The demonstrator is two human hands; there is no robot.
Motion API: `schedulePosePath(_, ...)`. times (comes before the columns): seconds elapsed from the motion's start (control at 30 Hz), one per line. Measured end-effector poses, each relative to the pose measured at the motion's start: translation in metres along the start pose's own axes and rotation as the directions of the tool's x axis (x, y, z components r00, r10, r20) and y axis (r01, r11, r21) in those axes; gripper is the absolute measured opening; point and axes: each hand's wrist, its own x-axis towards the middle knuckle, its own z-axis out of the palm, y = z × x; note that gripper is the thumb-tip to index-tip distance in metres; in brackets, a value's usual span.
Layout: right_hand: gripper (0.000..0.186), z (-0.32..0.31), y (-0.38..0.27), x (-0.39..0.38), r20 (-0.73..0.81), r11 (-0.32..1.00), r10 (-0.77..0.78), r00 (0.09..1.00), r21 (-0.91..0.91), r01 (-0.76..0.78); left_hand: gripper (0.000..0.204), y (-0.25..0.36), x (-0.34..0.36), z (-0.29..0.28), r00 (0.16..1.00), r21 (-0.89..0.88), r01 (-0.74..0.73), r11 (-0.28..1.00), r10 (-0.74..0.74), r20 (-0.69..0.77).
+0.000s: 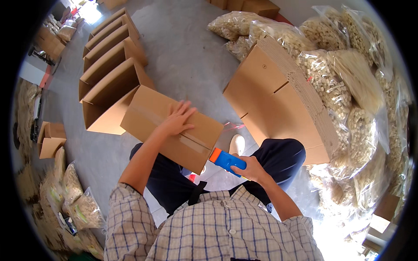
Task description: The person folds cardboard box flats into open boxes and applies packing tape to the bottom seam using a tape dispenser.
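A closed cardboard box (152, 108) lies tilted across the front of my knees, a strip of tape along the middle seam of its upper face. My left hand (177, 121) rests flat on that face with its fingers spread. In my right hand (251, 168) is a blue tape dispenser (227, 161) with an orange end. That orange end is right at the box's near right edge; whether it touches the cardboard I cannot tell. My right fingers wrap round the dispenser's body and partly hide it.
At the far left stands a row of open cardboard boxes (109, 89). On my right leans a stack of flattened cartons (270, 87), with clear bags of pale wooden pieces (324, 78) behind. More bags (82, 209) and a small open box (52, 138) sit left.
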Motion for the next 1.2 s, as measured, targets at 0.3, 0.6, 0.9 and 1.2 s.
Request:
schedulePosePath(0.3,0.046,-0.037,-0.041,-0.037,-0.051,0.998,-0.048,0.998,0.031,0.050,0.074,-0.061,-0.061,-0.001,0.957,0.079,0.290,0.954,-0.289,-0.027)
schedulePosePath(0.6,0.039,-0.099,-0.091,-0.106,-0.001,0.986,0.143,0.990,-0.088,-0.142,0.077,-0.062,-0.067,0.000,0.954,0.068,0.301,0.951,-0.301,-0.015)
schedulePosePath(0.9,0.053,-0.054,-0.042,-0.046,0.002,0.893,0.260,0.966,-0.380,-0.240,0.090,-0.051,-0.059,-0.010,0.955,0.089,0.295,0.951,-0.297,0.020)
schedulePosePath(1.2,0.059,0.076,-0.016,0.081,-0.074,0.919,0.020,0.997,-0.391,-0.048,0.096,-0.053,-0.062,-0.007,0.946,0.091,0.325,0.941,-0.323,-0.033)
